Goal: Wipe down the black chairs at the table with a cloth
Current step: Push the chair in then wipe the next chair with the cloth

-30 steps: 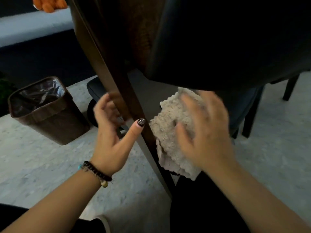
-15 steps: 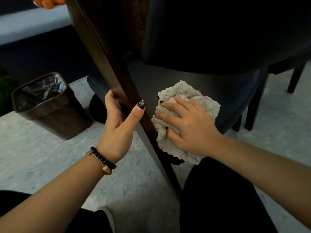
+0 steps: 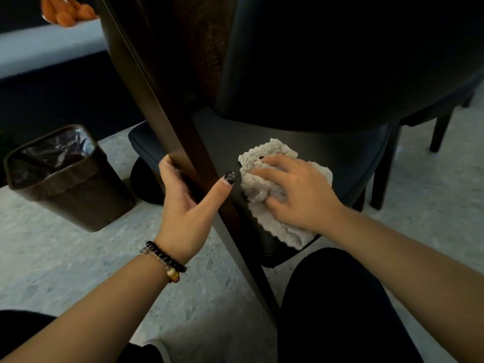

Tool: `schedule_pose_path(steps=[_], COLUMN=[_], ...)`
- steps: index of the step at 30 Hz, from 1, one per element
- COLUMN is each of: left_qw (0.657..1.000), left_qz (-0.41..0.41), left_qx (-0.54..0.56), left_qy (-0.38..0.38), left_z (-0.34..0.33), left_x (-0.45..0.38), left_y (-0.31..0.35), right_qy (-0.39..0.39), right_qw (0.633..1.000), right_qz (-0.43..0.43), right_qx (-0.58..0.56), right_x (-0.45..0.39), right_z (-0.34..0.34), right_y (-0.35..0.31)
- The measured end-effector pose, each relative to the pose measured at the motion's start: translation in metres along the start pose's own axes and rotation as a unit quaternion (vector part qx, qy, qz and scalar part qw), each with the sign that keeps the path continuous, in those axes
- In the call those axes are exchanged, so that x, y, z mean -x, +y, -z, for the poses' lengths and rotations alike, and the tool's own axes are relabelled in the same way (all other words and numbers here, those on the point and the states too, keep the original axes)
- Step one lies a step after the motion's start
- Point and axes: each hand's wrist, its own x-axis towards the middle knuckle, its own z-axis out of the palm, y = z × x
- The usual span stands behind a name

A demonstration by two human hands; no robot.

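Left to right. Lined waste bin (image 3: 65, 176) stands on the floor at 9 o'clock of the chair, well apart from the hands, likely parked there for rubbish, not part of the step. Left hand (image 3: 188, 203) grips the dark slanted wooden post (image 3: 167, 121), fingers curled round its far side, thumb laid along the near face; a beaded bracelet (image 3: 165, 259) sits on the wrist. Judged: this grip steadies the person, who seems low down beside the chair, and keeps the frame from shifting under the wiping pressure. Whether the post belongs to the chair or the table cannot be told. Right hand (image 3: 296, 192) lies on the pale cloth (image 3: 272, 189), fingers spread and slightly bent, pressing it flat on the black chair seat (image 3: 348, 158) with the thumb tucked into a fold. The cloth is bunched at 3 o'clock of the post, its lower edge hanging over the seat's front rim, so palm pressure spreads over more fabric. Dark backrest (image 3: 340, 61) rises at 12 o'clock. Step judged: wiping the seat near its front corner. A second chair's legs (image 3: 440, 132) show at 2 o'clock, apparently not being wiped now.
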Motion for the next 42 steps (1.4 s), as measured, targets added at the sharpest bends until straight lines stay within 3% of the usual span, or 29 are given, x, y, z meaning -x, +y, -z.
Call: schedule_pose_path(steps=[2,7,9,11,15,18,22,24,27,31,37,40,42], left_qw=[1.000,1.000,1.000,1.000,1.000,1.000,0.999,0.999,0.999,1.000,1.000,0.999,0.996], left_qz=[-0.001,-0.009,-0.009,-0.009,-0.010,-0.011,-0.012,-0.013,-0.013,-0.013,-0.008,-0.017,-0.024], left_qx=[0.012,-0.002,-0.007,-0.006,0.011,0.014,0.021,0.022,0.015,-0.001,-0.001,-0.025,-0.058], left_qy=[0.002,0.010,0.017,0.015,0.008,-0.008,-0.029,-0.036,-0.038,-0.007,0.021,0.038,0.056], left_z=[-0.001,-0.004,-0.005,-0.005,-0.004,-0.003,0.001,0.002,0.003,0.000,-0.003,-0.004,-0.006], left_x=[0.000,-0.001,-0.001,0.000,-0.001,-0.002,-0.004,-0.006,-0.009,-0.009,-0.009,-0.009,-0.010], left_y=[0.002,0.001,0.000,-0.001,0.001,0.003,0.003,0.003,0.003,0.003,0.001,-0.002,-0.002], right_qy=[0.012,0.108,0.119,0.114,0.030,0.011,0.098,0.096,0.022,0.048,0.086,0.099,0.098], right_qw=[1.000,0.963,0.967,0.983,0.998,0.992,0.967,0.973,0.984,0.985,0.971,0.987,0.994], right_qz=[-0.012,-0.247,-0.223,-0.141,-0.037,-0.082,-0.215,-0.188,-0.121,-0.164,-0.210,-0.116,-0.047], right_qx=[-0.016,-0.021,0.000,-0.029,-0.042,0.097,0.091,0.097,0.133,0.023,0.075,0.057,-0.015], right_x=[-0.010,-0.040,-0.038,-0.021,-0.004,-0.025,-0.032,-0.027,-0.027,-0.039,-0.046,-0.013,0.015], right_z=[0.006,0.006,-0.005,-0.011,0.000,0.008,0.003,-0.004,-0.005,0.004,0.002,-0.004,-0.006], right_y=[0.018,0.035,0.010,-0.014,-0.006,0.029,0.045,0.033,0.035,0.058,0.035,0.002,-0.024])
